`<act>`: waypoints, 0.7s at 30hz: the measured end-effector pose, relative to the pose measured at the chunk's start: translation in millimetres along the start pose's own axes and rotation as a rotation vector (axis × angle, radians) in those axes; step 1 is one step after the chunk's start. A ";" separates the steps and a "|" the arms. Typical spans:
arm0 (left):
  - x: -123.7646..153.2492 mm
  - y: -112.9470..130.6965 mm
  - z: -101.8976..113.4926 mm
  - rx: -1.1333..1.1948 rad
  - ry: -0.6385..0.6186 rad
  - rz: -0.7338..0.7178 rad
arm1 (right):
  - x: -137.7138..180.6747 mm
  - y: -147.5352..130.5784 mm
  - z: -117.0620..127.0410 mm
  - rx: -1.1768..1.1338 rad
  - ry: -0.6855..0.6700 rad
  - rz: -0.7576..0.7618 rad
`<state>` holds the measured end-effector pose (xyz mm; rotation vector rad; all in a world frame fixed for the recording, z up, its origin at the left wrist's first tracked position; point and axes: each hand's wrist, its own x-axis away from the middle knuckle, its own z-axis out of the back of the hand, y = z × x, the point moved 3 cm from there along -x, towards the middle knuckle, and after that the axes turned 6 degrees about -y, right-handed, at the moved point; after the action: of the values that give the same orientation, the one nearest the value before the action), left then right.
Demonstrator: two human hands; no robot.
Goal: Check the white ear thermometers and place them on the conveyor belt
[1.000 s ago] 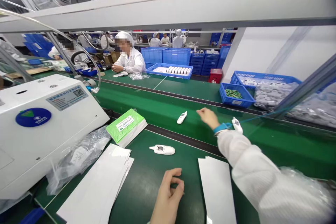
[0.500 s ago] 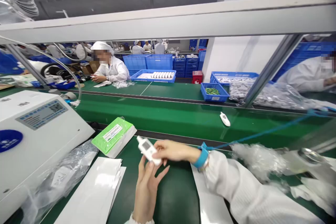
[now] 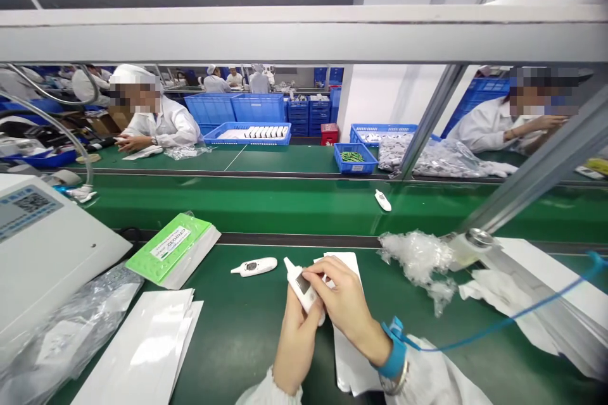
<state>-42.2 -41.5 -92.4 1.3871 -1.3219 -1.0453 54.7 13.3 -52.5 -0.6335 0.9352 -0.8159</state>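
A white ear thermometer (image 3: 304,288) with a small dark screen and tapered tip is held tilted above the green bench. My left hand (image 3: 298,335) wraps round its lower body, thumb on the front. Closed over the upper side are the fingers of my right hand (image 3: 344,300), their tips at the screen; whether they pinch anything small there is hidden. A second ear thermometer (image 3: 255,267) lies on the bench to the left of my hands. Beneath my right hand is a stack of white sheets (image 3: 349,354). A blue wrist strap (image 3: 394,351) with a cord circles my right wrist.
A green-topped box (image 3: 168,243), white sheets (image 3: 137,342) and a white machine (image 3: 52,266) stand left. Crumpled plastic (image 3: 418,256) lies right. Another thermometer (image 3: 382,200) is on the green strip beyond. Co-workers (image 3: 161,120) sit across, near blue trays (image 3: 249,133). A slanting metal post (image 3: 427,126) stands beyond the bench.
The view has turned right. My left hand, open below the thermometer before, now grips one; my right fingers have moved to its screen. A thermometer now shows lying on the bench beside my hands.
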 end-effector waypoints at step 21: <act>24.4 24.6 -40.1 0.265 -0.069 0.148 | 35.5 137.9 214.1 0.694 0.483 -0.266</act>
<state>-6.9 -63.3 -59.3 1.4293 -1.6346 -0.8481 300.2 86.0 -76.3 0.0608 0.9223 -1.4837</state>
